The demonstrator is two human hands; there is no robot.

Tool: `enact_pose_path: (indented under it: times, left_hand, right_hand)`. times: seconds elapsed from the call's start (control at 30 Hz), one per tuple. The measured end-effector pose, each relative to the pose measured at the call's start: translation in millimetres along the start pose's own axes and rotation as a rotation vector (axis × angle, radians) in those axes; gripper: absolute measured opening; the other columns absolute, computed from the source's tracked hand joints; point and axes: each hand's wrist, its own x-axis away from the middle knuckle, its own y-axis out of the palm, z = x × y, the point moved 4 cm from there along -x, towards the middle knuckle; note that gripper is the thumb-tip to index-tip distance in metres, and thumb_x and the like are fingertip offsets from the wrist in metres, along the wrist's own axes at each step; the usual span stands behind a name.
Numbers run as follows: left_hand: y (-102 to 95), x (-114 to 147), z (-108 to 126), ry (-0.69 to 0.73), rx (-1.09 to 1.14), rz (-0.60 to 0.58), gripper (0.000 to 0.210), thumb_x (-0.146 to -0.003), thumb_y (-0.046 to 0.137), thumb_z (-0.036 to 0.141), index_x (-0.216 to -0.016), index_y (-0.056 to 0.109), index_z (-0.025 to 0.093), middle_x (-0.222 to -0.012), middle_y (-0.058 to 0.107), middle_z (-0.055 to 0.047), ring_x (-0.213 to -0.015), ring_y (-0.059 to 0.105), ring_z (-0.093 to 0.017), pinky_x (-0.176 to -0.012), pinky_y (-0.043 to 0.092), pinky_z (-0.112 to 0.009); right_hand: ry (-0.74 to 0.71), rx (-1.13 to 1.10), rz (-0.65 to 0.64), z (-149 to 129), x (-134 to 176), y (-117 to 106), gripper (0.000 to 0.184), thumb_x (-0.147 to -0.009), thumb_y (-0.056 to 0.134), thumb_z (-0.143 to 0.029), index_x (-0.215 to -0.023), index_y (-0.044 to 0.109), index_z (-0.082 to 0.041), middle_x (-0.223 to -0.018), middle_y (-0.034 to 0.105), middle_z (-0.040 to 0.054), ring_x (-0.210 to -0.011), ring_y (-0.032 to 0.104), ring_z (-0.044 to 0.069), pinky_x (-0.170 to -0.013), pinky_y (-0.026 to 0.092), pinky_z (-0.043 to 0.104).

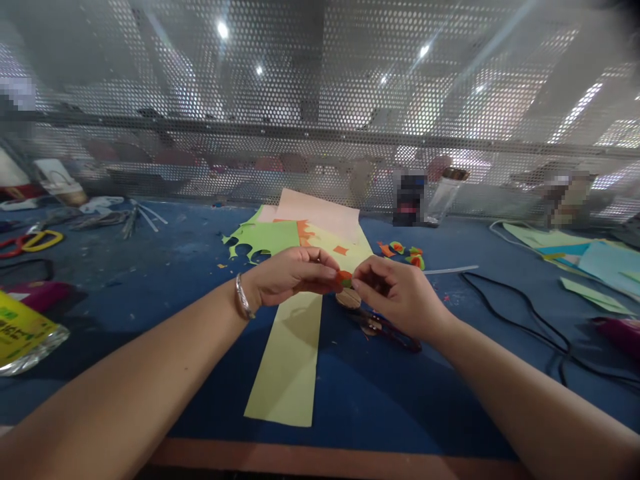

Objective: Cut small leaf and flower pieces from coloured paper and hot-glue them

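A small orange and green paper piece [344, 277] is pinched between my two hands above the middle of the table. My left hand [295, 275], with a silver bangle at the wrist, grips its left side. On its right side are the closed fingertips of my right hand [395, 287]. Beneath the hands lie a round wooden piece [349, 299] and a dark slim tool [400, 335], partly hidden by my right hand. A pale yellow paper strip [290, 367] runs towards the table's front edge. Several small orange and green paper pieces [415, 257] sit beyond my right hand.
Cut green paper [270, 237] and pale pink paper [320, 212] lie behind the hands. At left are scissors [43, 241] and a yellow packet [25, 330]. A black cord [525, 327] and paper sheets [610, 263] lie at right. A perforated metal panel [320, 80] stands behind.
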Motion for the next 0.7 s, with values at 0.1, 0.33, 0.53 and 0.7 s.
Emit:
enact_pose_path:
  times: [0.1, 0.33, 0.53, 0.7]
  left_hand:
    - [2.2, 0, -1, -0.001, 0.051, -0.030, 0.021, -0.087, 0.076, 0.030, -0.097, 0.071, 0.013, -0.096, 0.077, -0.006, -0.088, 0.073, -0.016, -0.089, 0.054, -0.029]
    - [5.4, -2, -3, 0.006, 0.095, 0.008, 0.015, -0.083, 0.079, 0.025, -0.087, 0.070, 0.014, -0.091, 0.075, -0.004, -0.089, 0.073, -0.016, -0.094, 0.055, -0.034]
    - [0.4, -5, -1, 0.057, 0.105, 0.163, 0.015, -0.078, 0.081, 0.016, -0.085, 0.068, 0.015, -0.083, 0.074, -0.001, -0.084, 0.071, -0.013, -0.091, 0.054, -0.029]
    - [-4.9, -6, -1, 0.097, 0.063, 0.209, 0.013, -0.080, 0.079, 0.017, -0.084, 0.067, 0.015, -0.085, 0.075, -0.002, -0.088, 0.073, -0.017, -0.092, 0.053, -0.031]
  right_hand:
    - [-0.024, 0.031, 0.012, -3, 0, -1, 0.008, -0.091, 0.060, -0.025, -0.086, 0.062, -0.019, -0.074, 0.062, 0.0001, -0.061, 0.051, 0.012, -0.056, 0.041, 0.025]
    - [-0.055, 0.075, 0.014, -5, -1, -2, 0.008, -0.090, 0.060, -0.024, -0.084, 0.062, -0.020, -0.075, 0.064, 0.0012, -0.061, 0.053, 0.012, -0.054, 0.040, 0.024]
    - [-0.070, 0.081, 0.066, -4, 1, -3, 0.007, -0.092, 0.061, -0.025, -0.087, 0.064, -0.020, -0.076, 0.065, 0.0022, -0.064, 0.055, 0.013, -0.056, 0.043, 0.025]
    - [-0.069, 0.066, 0.143, -3, 0, -9, 0.012, -0.094, 0.059, -0.027, -0.086, 0.063, -0.019, -0.072, 0.062, 0.0014, -0.059, 0.053, 0.012, -0.054, 0.043, 0.025]
